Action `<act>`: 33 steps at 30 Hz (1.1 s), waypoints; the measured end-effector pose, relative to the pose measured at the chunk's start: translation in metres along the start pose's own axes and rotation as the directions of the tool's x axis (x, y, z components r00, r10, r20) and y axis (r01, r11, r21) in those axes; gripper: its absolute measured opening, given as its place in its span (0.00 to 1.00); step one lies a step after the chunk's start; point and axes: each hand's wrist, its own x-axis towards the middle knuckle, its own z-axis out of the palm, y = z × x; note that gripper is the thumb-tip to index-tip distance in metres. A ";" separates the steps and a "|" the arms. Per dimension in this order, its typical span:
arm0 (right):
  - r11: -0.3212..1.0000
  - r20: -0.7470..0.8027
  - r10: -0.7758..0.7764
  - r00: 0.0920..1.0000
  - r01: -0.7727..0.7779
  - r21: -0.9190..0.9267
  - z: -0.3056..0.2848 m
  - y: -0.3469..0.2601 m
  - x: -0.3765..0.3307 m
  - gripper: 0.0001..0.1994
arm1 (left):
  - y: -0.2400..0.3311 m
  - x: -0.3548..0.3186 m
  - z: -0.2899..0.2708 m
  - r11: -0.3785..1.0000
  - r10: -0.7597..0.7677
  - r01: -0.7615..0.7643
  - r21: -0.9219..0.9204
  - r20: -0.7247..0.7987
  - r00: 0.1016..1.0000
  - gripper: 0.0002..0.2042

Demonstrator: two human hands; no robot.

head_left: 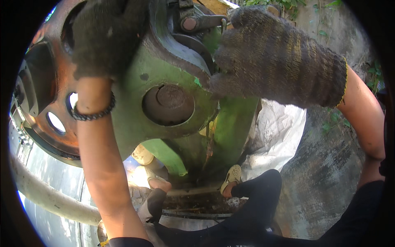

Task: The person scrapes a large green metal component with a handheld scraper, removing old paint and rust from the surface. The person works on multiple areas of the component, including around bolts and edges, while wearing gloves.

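My right hand (267, 57), in a dark knitted work glove, is curled closed at the right edge of a green cast-metal machine (131, 119). What it holds, if anything, is hidden behind the glove. Close to its fingers are a short metal lever (205, 23) and a small metal hook (224, 25). My left hand (105, 39), also in a dark glove, is raised over the upper left of the machine. Motion blur and the frame's top edge hide its fingers. Below my hands, the machine has a round recess (168, 105) with a dark, grimy inside.
A large orange-brown wheel (61, 107) with holes stands on the left. A pale curved pipe (53, 197) runs at lower left. A crumpled white sheet (275, 136) lies right of the machine's base. My feet, in light clogs (232, 177), are at the base. Green leaves (329, 123) grow along the right.
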 end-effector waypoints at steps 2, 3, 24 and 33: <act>1.000 0.082 -0.020 0.996 0.019 0.009 -0.002 -0.001 0.000 0.22 | -0.002 -0.018 0.035 0.992 -0.003 0.022 0.123 -0.154 0.988 0.08; 0.999 0.080 -0.027 0.996 0.024 0.036 -0.002 0.000 0.000 0.22 | 0.004 -0.019 0.036 0.993 -0.006 0.026 0.114 -0.174 0.985 0.08; 0.975 0.009 0.156 0.988 -0.153 -0.159 0.032 -0.039 -0.019 0.18 | 0.004 -0.020 0.044 0.972 -0.228 0.234 0.034 -0.138 0.964 0.12; 0.717 -0.114 0.664 0.739 -0.586 0.378 0.017 -0.087 -0.041 0.23 | 0.008 -0.009 0.010 0.968 -0.220 0.220 0.119 -0.018 0.975 0.14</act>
